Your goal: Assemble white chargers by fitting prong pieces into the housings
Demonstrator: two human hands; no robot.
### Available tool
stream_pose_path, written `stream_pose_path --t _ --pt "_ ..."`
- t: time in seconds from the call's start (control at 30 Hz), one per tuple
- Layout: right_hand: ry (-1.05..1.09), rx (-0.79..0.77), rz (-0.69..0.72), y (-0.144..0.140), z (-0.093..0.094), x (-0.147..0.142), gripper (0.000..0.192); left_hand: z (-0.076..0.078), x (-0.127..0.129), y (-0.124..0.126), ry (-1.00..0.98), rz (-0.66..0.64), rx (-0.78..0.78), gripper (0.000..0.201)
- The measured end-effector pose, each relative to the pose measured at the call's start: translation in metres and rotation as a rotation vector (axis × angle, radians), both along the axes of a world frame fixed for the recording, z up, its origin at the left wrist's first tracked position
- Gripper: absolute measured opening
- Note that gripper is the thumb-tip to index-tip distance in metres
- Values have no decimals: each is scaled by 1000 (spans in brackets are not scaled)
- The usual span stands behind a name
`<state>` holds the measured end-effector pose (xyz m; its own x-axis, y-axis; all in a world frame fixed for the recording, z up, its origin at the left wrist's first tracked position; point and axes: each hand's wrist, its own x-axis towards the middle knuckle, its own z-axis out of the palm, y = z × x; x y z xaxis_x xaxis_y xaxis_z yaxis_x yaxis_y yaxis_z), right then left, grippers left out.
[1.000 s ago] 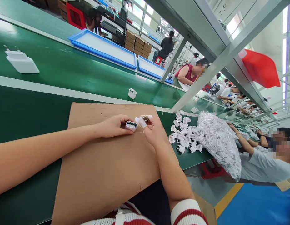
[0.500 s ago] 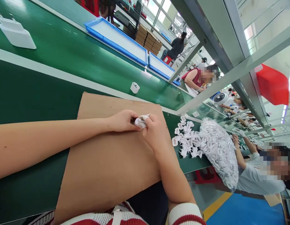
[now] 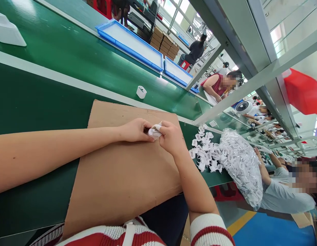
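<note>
I've got the left hand (image 3: 134, 130) and right hand (image 3: 173, 138), fingers (image 3: 145, 124) closed on a small white plastic piece (image 3: 154, 132) mid-frame, above the cardboard (image 3: 122, 181). If I push it crooked, I think it could slip or crack.

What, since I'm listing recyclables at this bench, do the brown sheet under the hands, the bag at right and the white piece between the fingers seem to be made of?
Brown sheet: matte cardboard, judging by its dull tan face and slightly rough edges. Bag: probably thin clear plastic film, glossy and crinkled. White piece: likely hard plastic, evenly white, though mostly covered.
</note>
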<state>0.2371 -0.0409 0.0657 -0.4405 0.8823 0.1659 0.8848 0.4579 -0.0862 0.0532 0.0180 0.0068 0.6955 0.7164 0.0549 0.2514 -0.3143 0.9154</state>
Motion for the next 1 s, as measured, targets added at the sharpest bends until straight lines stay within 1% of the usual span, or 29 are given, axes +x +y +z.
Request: stream_pose_path --t 0.1,0.17,0.33,0.47,0.53,0.6,0.7,0.73,0.77,0.8,0.83,0.87,0.93,0.97,1.0 --pt "15 -24 18 4 4 0 19 3 -1 1 4 3 -38 34" --pt "34 -37 2 4 4 -2 19 3 -1 1 26 11 -40 35" --pt "43 15 -212 -7 -2 -12 13 3 2 -3 36 50 8 35" --pt "29 -6 -293 -11 -7 -18 17 3 1 -9 20 73 33 37" --pt "91 -18 -317 -10 -10 -17 23 1 1 -12 -39 71 25 42" --pt "221 -37 -323 -12 -13 -13 34 -1 2 -15 -73 71 48 48" --pt "438 -59 -286 -23 -12 4 51 0 7 -12 0 75 123 47" --pt "459 -38 -282 -29 -9 13 55 2 10 -6 43 86 149 46" --pt "435 0 -306 -37 -6 23 58 5 11 1 100 116 179 44" --pt "363 44 -364 -45 -3 35 58 10 13 11 165 171 214 42" --pt "256 76 -459 -55 1 46 54 15 13 23 232 242 251 43" --pt "132 81 -583 -64 4 58 50 21 12 37 296 318 285 45" --pt "-100 11 -814 -82 9 77 43 34 7 64 386 453 319 53" --pt "-180 -42 -890 -88 10 85 39 39 4 77 408 494 317 57" --pt "-228 -89 -930 -92 10 91 37 44 2 88 423 518 306 60"
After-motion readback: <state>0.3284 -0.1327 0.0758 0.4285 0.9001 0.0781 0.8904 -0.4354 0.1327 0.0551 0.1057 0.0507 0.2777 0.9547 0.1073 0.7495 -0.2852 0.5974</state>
